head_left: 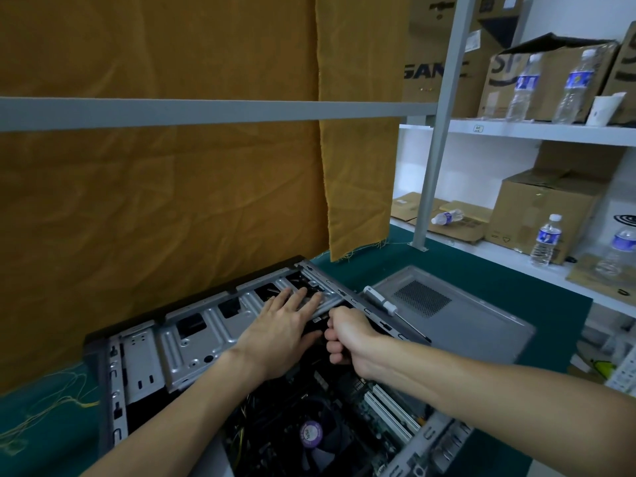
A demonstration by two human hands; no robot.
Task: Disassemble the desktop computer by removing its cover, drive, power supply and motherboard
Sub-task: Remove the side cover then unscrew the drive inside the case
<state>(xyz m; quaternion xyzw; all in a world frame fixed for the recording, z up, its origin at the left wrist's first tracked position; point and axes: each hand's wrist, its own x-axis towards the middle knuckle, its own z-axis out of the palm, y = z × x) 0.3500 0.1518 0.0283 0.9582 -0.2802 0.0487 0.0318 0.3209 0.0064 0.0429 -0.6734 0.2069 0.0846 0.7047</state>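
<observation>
The left hand (pixel 280 333) lies flat with its fingers straight and spread a little. It presses down on the grey metal drive cage (pixel 192 342) inside the computer case (pixel 113 380). Its fingertips reach the far end of the cage, near some dark holes in the metal.

The right hand (pixel 346 339) sits just beside the left hand, almost touching it. Its fingers are curled into a tight fist. They seem to grip something dark down in the case, but I cannot tell what it is.

The case lies open on its side on a green mat (pixel 499 280). Close to the person, under both arms, sits the motherboard (pixel 344 438). On it is a black fan (pixel 320 438) with a purple sticker in the middle. White slots run beside the fan.

To the right of the case lies the grey cover (pixel 475 321), flat on the mat. It has a patch of small holes. A screwdriver (pixel 382 302) with a white handle rests on the cover's near edge, just beside the case.

Behind the case hangs a big yellow-brown cloth (pixel 172 184). On the right stand white shelves (pixel 537 132) with cardboard boxes (pixel 543 215) and water bottles (pixel 547 241).
</observation>
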